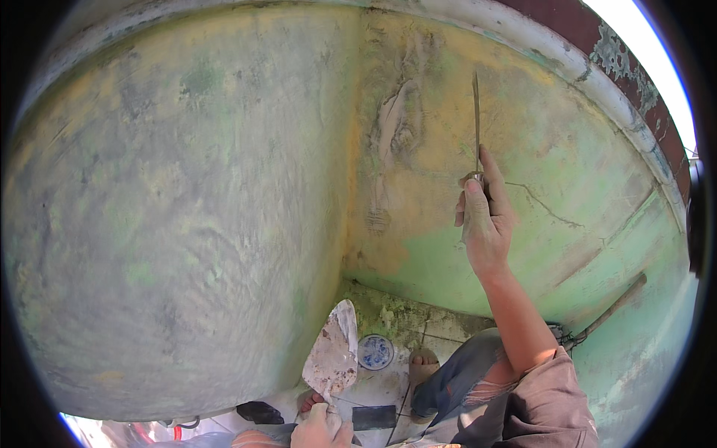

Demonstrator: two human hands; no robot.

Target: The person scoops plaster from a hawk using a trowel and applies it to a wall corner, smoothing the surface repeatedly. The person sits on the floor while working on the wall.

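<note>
My left hand (321,429), at the bottom, is closed round the handle of a pointed trowel (331,357). Its blade points up, crusted with whitish plaster. My right hand (488,216) reaches forward to the right-hand wall (448,257). Its fingers grip a thin-bladed hand tool (476,123), seen almost edge-on, with the index finger stretched along it. I cannot tell whether the blade touches the wall. Left of the tool runs a rough grey plaster patch (396,123), long and upright, on the yellow-green paint. A thin crack (545,205) lies right of my hand.
A broad mottled grey-green wall (194,216) meets the right-hand wall at a corner. On the tiled floor are a round blue-and-white object (375,352) and a dark rectangular piece (373,417). A stick (609,310) slants at the right. My bare feet stand below.
</note>
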